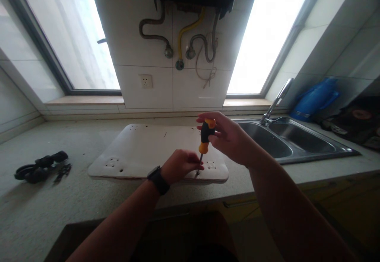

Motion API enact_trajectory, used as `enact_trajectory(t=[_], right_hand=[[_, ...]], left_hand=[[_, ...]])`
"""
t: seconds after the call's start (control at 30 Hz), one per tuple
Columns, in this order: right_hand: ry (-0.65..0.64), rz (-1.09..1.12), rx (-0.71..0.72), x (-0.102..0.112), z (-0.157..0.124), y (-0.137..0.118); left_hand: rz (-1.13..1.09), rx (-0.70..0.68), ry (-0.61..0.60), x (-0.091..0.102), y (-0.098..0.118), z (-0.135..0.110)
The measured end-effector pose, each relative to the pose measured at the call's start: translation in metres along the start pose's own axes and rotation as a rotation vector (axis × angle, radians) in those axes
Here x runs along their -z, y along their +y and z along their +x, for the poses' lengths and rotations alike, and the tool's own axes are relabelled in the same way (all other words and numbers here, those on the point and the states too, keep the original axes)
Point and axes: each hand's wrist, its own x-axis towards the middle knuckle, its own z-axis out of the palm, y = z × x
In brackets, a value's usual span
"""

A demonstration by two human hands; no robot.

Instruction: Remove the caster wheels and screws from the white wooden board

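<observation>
My right hand [227,137] is closed around the handle of an orange-and-black screwdriver [207,133], which stands nearly upright with its shaft pointing down. Beneath it lies a white board [148,147] with rounded corners and groups of small holes. The tip meets the board close to its front right corner, by a small dark fitting [197,172]. My left hand [182,165], a black watch on its wrist, rests low over the board with its fingertips pinched beside the shaft. Whether they grip the shaft or a small screw is hidden. A thin dark piece [165,134] shows on the board.
Black parts [41,167] and a small pile of dark hardware [63,173] lie on the speckled counter [80,198] at left. On the right are a steel double sink [289,161] with a faucet [276,101] and a blue thermos-like jug [316,97]. Pipes [154,36] hang on the wall.
</observation>
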Motion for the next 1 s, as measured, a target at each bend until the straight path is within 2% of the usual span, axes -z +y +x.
enact_trajectory(t=[0.13, 0.33, 0.43, 0.53, 0.67, 0.73, 1.0], right_hand=[[0.019, -0.153, -0.023, -0.002, 0.001, -0.003], [0.094, -0.155, -0.094, -0.004, 0.003, 0.000], [0.136, -0.174, -0.086, -0.005, 0.004, 0.000], [0.171, -0.115, -0.065, -0.005, 0.005, 0.000], [0.187, -0.051, -0.037, -0.005, 0.004, 0.004], [0.185, -0.041, -0.012, -0.004, 0.003, 0.007], [0.173, 0.029, -0.053, -0.007, 0.003, 0.005]], left_hand=[[0.042, 0.008, 0.052, -0.001, 0.001, 0.002], [0.202, 0.002, 0.082, -0.004, 0.001, 0.003], [0.226, 0.012, 0.095, -0.004, 0.002, 0.003], [0.183, 0.002, 0.086, -0.002, 0.003, 0.002], [0.029, -0.068, -0.045, 0.001, 0.004, -0.001], [0.019, -0.079, -0.069, 0.002, 0.003, -0.001], [0.067, -0.023, 0.006, -0.003, 0.005, 0.004]])
